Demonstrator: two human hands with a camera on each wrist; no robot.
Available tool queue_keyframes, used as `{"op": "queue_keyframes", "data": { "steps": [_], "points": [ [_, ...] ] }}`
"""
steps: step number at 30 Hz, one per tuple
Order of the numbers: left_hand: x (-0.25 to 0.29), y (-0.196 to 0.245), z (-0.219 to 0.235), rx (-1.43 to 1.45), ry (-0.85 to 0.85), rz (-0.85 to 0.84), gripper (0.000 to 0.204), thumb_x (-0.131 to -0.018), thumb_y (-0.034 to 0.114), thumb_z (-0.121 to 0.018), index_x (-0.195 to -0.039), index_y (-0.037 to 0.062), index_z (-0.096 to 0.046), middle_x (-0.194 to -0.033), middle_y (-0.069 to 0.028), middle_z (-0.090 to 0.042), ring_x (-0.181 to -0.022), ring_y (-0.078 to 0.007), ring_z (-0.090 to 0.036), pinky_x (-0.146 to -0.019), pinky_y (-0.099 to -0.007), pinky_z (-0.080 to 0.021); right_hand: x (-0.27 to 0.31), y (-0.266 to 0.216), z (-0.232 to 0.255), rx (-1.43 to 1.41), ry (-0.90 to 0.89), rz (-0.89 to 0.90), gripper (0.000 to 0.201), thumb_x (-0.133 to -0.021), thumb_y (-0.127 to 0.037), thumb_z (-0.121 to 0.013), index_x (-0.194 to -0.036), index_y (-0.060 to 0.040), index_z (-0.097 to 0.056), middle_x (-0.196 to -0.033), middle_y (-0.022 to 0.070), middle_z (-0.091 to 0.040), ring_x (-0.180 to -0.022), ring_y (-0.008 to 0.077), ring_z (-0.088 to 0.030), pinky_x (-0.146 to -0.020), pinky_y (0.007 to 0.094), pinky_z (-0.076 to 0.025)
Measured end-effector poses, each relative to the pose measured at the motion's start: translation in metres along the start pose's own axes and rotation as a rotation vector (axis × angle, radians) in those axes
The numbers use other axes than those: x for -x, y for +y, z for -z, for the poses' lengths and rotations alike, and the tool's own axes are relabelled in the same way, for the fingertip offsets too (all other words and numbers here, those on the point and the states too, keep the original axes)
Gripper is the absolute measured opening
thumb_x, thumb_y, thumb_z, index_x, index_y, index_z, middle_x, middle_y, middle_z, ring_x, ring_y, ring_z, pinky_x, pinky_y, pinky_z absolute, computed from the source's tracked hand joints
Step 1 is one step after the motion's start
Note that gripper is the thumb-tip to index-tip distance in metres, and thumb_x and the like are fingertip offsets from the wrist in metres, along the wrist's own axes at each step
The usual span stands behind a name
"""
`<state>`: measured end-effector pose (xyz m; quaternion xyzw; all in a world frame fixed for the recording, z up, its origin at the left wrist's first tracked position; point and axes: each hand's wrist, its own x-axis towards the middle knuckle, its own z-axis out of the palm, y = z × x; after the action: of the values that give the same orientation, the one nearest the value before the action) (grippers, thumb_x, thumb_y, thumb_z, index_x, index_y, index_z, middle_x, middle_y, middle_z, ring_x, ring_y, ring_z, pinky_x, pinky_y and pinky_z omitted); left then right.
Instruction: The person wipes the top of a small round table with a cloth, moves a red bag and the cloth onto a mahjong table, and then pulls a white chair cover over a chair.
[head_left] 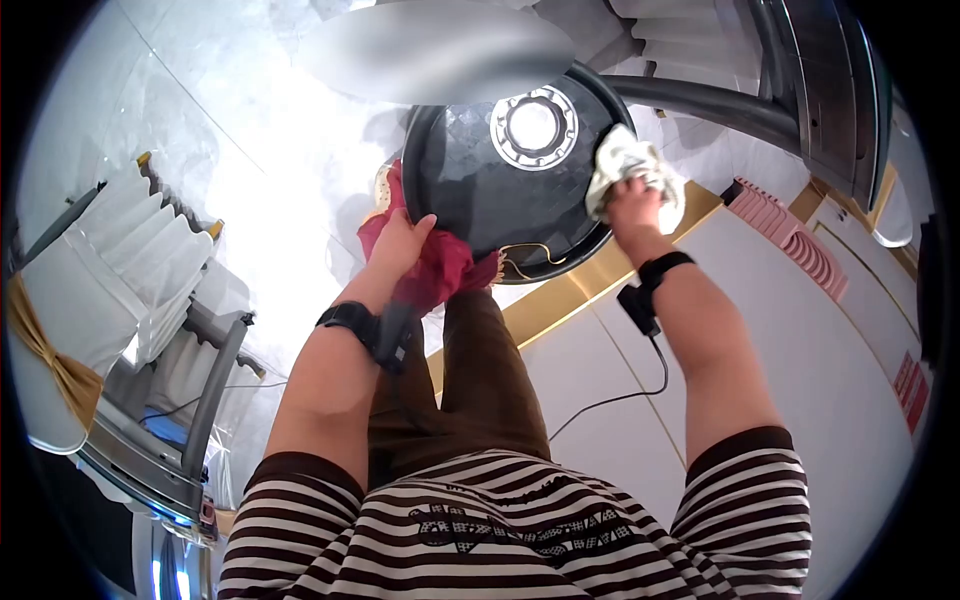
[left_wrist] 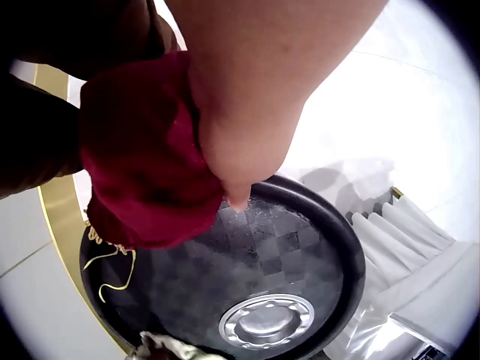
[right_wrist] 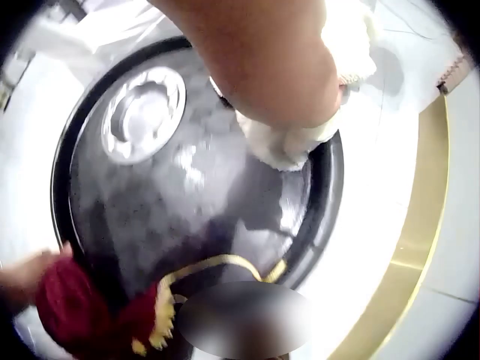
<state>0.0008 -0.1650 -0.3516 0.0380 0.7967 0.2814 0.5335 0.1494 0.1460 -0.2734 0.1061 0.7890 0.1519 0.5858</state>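
A round black tabletop (head_left: 460, 170) with a raised rim carries a silver ring-shaped piece (head_left: 535, 127). My left hand (head_left: 402, 243) grips its near-left edge together with a dark red cloth (head_left: 445, 268), thumb over the rim; in the left wrist view the red cloth (left_wrist: 146, 165) hangs beside the wrist. A yellow cord (head_left: 530, 247) trails from the cloth over the black surface. At the right rim my right hand (head_left: 636, 208) holds a crumpled whitish cloth (head_left: 625, 160) against the edge; in the right wrist view its fingers are mostly hidden behind the wrist.
White curtained furniture (head_left: 150, 240) with grey frames stands at the left. A gold strip (head_left: 570, 305) borders white floor panels below the black top. A grey metal frame (head_left: 710, 97) lies at upper right, near a pink ribbed object (head_left: 785, 235). A thin cable runs from the right wrist.
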Motion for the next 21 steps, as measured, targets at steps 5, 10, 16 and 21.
{"op": "queue_keyframes", "data": {
  "steps": [5,10,16,21],
  "points": [
    [0.014,0.028,0.012,-0.002,-0.062,0.068,0.054,-0.087,0.036,-0.056,-0.118,-0.0056,-0.044,-0.103,-0.0246,-0.060,-0.099,-0.0361,-0.058,-0.084,-0.0395,-0.044,0.005,0.081,-0.035,-0.681,0.238,-0.355,0.041,-0.075,-0.014,-0.057,-0.115,-0.0200,-0.061,-0.122,0.0111,-0.052,-0.115,0.0315,-0.049,-0.095,0.0421,-0.041],
    [-0.001,0.002,0.004,-0.026,-0.089,0.009,0.056,-0.088,0.031,-0.056,-0.128,-0.0042,-0.039,-0.113,-0.0250,-0.057,-0.109,-0.0361,-0.054,-0.092,-0.0379,-0.041,0.015,0.124,-0.092,-1.514,0.483,-0.357,0.055,-0.065,-0.010,-0.063,-0.119,-0.0001,-0.054,-0.111,0.0210,-0.059,-0.104,0.0322,-0.057,-0.089,0.0372,-0.045],
    [-0.011,-0.016,-0.002,-0.050,-0.059,-0.051,0.053,-0.088,0.033,-0.055,-0.122,-0.0052,-0.041,-0.109,-0.0254,-0.058,-0.106,-0.0361,-0.055,-0.090,-0.0389,-0.042,-0.018,0.084,0.015,-1.061,0.921,-0.053,0.053,-0.069,-0.008,-0.062,-0.122,-0.0105,-0.052,-0.120,0.0191,-0.052,-0.113,0.0357,-0.048,-0.097,0.0394,-0.039],
    [-0.008,-0.016,0.000,-0.034,-0.030,-0.108,0.056,-0.087,0.041,-0.055,-0.111,-0.0084,-0.045,-0.096,-0.0286,-0.061,-0.096,-0.0403,-0.059,-0.082,-0.0432,-0.045,-0.054,0.001,0.070,-0.759,0.736,-0.200,0.064,-0.071,-0.006,-0.060,-0.130,-0.0232,-0.044,-0.134,0.0149,-0.036,-0.117,0.0439,-0.037,-0.091,0.0447,-0.045]
  ]
}}
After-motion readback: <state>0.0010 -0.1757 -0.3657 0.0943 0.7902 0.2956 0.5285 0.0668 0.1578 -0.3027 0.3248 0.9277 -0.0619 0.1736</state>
